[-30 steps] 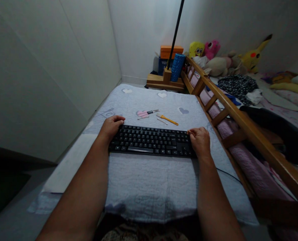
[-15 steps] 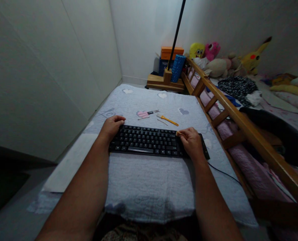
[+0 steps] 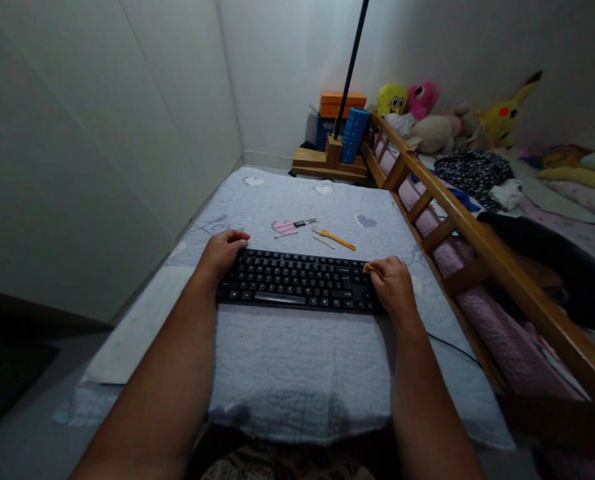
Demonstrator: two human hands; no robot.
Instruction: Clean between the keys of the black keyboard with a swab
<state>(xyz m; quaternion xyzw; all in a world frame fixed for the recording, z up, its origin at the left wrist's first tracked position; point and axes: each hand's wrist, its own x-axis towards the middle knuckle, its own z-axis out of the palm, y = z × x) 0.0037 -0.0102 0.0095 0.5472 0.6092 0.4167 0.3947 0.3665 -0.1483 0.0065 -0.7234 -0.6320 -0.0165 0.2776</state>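
1. The black keyboard (image 3: 287, 283) lies flat on the cloth-covered counter (image 3: 277, 360).
2. The right hand (image 3: 396, 285) has its fingers pinching a tan scrap (image 3: 369, 268) over the right-end keys, apparently wiping.
3. The left hand (image 3: 220, 257), fingers bunched, touches the left end; wiping calls for steadying there.
4. Beyond lies a yellow brush (image 3: 339, 241).

L hand (image 3: 222, 253) on kybd (image 3: 297, 281), R hand (image 3: 391, 285) too

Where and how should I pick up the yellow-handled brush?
Pinch the yellow handle of the brush around its middle, probably best with the right hand from above, thumb and finger across its narrow width. It lies flat and slanted beyond the keyboard, with its bristles pointing away to the left.
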